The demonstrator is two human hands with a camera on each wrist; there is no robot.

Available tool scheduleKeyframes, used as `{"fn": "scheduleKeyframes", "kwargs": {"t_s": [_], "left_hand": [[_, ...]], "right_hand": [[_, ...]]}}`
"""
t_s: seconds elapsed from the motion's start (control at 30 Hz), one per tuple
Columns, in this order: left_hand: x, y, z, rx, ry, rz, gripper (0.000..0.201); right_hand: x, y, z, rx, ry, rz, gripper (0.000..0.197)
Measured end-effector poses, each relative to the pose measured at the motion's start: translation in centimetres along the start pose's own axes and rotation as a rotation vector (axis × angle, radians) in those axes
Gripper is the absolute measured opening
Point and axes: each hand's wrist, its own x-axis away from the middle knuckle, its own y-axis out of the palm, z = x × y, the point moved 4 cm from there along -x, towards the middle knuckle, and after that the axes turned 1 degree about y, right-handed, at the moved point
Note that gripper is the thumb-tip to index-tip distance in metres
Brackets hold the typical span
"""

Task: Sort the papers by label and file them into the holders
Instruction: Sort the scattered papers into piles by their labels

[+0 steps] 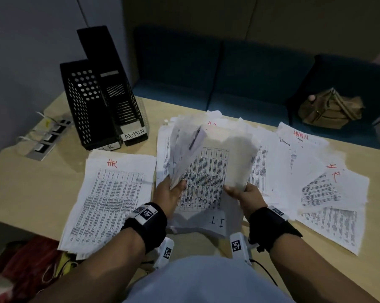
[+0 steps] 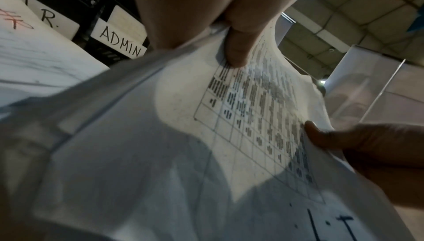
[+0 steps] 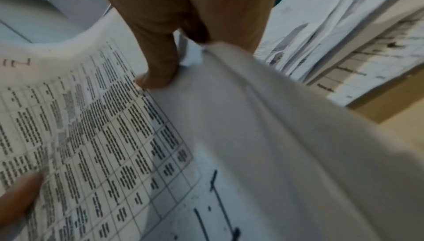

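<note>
Both hands are parting a bundle of white printed sheets above the pale wooden table (image 1: pixel 42 182), probably to expose labels: the left hand (image 1: pixel 169 193) is pinching raised sheets (image 1: pixel 184 154) between thumb and fingers (image 2: pixel 236 49), while the right hand (image 1: pixel 246 194) is pinching another lifted batch (image 1: pixel 239 162). Between them, the exposed gridded sheet (image 1: pixel 203 182) is reading "IT" upside down. A stack marked "HR" (image 1: pixel 110 193) is lying left, below two black perforated holders (image 1: pixel 86 110) labelled "HR" and "ADMIN".
</note>
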Motion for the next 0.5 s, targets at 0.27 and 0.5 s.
{"fn": "scheduleKeyframes", "kwargs": {"t_s": [0.27, 0.5], "left_hand": [[0.2, -9.5, 1.2, 0.141, 0.015, 0.184, 0.017], [-0.5, -19.7, -6.7, -0.177, -0.344, 0.393, 0.028]], "right_hand": [[-0.5, -2.7, 0.9, -0.084, 0.017, 0.104, 0.022], [-1.6, -4.0, 2.4, 0.186, 0.031, 0.240, 0.020]]}}
